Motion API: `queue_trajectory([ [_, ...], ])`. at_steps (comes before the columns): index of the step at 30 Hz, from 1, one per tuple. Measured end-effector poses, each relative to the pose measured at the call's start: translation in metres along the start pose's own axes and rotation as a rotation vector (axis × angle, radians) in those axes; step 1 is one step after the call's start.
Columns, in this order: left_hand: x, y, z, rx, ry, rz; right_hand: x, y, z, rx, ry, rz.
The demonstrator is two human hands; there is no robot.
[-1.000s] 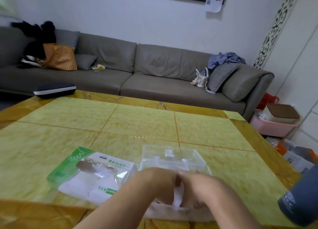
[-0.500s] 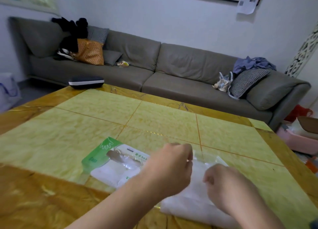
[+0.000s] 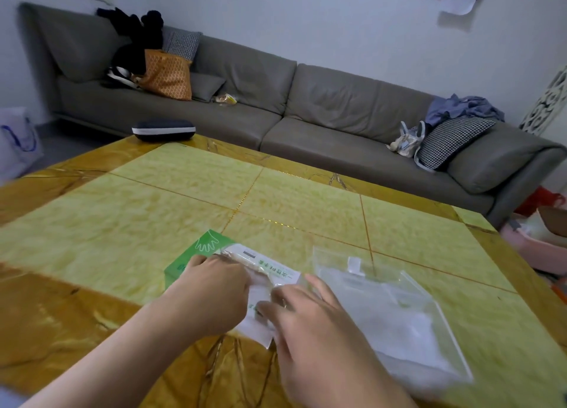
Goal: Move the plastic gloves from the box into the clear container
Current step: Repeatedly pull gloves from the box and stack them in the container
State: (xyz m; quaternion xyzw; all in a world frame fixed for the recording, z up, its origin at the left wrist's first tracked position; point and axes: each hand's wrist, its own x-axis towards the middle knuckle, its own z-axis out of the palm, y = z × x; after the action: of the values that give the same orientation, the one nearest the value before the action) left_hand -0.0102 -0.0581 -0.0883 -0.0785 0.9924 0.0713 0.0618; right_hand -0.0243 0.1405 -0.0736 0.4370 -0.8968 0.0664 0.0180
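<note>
The green and white glove box [image 3: 208,245] lies flat on the yellow table [image 3: 122,223], close to the near edge. My left hand [image 3: 214,294] rests over its top, fingers curled into the opening and pinching thin plastic gloves [image 3: 260,285]. My right hand [image 3: 306,328] comes in from the right, and its fingertips touch the box's near right end. The clear container [image 3: 425,289] stands just right of the box, apart from both hands. A white stack of gloves [image 3: 408,340] lies inside it.
A dark oval case [image 3: 164,129] sits at the table's far left corner. Behind the table runs a grey sofa [image 3: 306,116] with cushions and bags. On the floor stand a pink basin [image 3: 534,248] at the right and a white bag [image 3: 15,140] at the left.
Both hands have left the clear container and moved left onto the glove box. The left hand's fingers are now in the box opening. The view has shifted left.
</note>
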Motion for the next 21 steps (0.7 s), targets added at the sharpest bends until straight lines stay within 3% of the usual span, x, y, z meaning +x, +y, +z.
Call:
queue_trajectory([
  [5, -0.007, 0.007, -0.015, -0.111, 0.088, -0.06, 0.0, -0.005, -0.007, 0.02, -0.006, -0.013],
  [9, -0.011, 0.006, -0.029, -0.336, 0.335, -0.087, 0.001, -0.002, 0.0, 0.035, -0.027, 0.002],
  [11, -0.015, 0.007, -0.036, -0.443, 0.385, -0.084, 0.001, -0.001, 0.002, 0.036, -0.029, -0.002],
  [16, -0.012, 0.006, -0.026, -0.453, 0.344, -0.049, 0.0, -0.003, -0.001, 0.04, -0.026, 0.011],
  [21, -0.011, 0.015, -0.032, -0.601, 0.562, 0.135, -0.001, -0.005, -0.006, 0.031, -0.054, 0.004],
])
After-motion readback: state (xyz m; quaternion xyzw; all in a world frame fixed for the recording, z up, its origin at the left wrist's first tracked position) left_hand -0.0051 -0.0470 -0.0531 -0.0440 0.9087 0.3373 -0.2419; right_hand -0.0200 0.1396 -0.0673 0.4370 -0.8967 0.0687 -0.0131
